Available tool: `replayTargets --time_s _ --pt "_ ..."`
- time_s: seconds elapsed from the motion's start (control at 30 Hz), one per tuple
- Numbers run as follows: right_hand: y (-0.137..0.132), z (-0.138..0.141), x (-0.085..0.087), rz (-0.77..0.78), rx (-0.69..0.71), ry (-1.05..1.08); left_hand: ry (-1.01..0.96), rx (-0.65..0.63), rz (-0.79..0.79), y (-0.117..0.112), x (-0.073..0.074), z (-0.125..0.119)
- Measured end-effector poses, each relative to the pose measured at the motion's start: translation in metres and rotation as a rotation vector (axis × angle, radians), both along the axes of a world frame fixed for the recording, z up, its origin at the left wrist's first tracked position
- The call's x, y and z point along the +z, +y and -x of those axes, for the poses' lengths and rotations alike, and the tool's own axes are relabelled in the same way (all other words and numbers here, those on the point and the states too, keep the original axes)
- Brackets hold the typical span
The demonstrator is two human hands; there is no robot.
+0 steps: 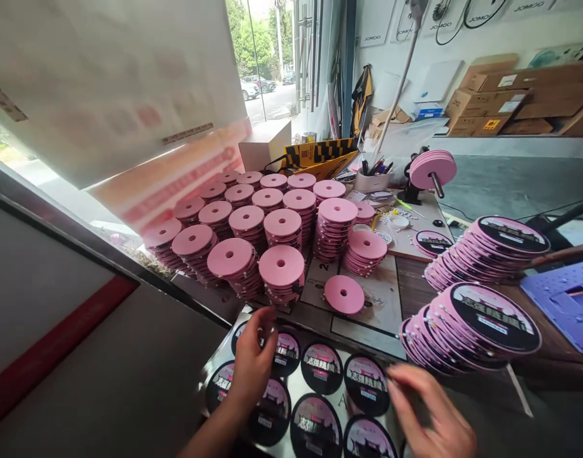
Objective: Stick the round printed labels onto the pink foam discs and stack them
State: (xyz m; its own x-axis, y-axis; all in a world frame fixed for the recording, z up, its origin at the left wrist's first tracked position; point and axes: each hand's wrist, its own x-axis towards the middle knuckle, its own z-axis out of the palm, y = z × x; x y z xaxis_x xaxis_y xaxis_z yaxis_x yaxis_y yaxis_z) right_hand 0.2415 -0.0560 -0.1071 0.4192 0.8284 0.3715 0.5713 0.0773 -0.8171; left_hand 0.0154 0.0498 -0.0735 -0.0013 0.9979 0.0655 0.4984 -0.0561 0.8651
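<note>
A shiny sheet (338, 346) of round black-and-pink stickers lies in front of me at the bottom centre. My left hand (253, 359) rests on its upper left part, fingers curled toward the sheet's far edge beside one sticker (287, 352). My right hand (435, 413) hovers over the sheet's right side, fingers spread and slightly blurred, holding nothing visible. A single pink disc (344, 294) lies flat just beyond the sheet. Two slanted stacks of labelled pink discs (473, 324) lean at the right.
Several stacks of plain pink discs (253, 235) fill the table toward the window. A spindle stand (432, 168) holds more discs at the back. A purple jig plate (566, 299) sits far right. Cardboard boxes (506, 95) line the rear shelf.
</note>
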Motion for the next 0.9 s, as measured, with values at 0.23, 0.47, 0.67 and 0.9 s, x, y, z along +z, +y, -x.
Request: replayTargets --time_s 0.23,0.47,0.67,0.9 --pt "0.087 0.062 0.052 0.207 0.444 0.030 0.364 0.021 -0.015 0.009 -0.036 0.057" --pt "0.000 0.024 -0.056 0.322 -0.102 0.071 0.560 -0.054 -0.116 0.023 -0.073 0.094" --pt "-0.027 -0.030 -0.112 0.534 -0.363 0.536 0.476 -0.685 -0.242 0.006 -0.059 -0.003" --pt "-0.015 -0.032 -0.124 0.513 -0.253 0.723 0.535 -1.157 -0.255 -0.014 -0.058 -0.090"
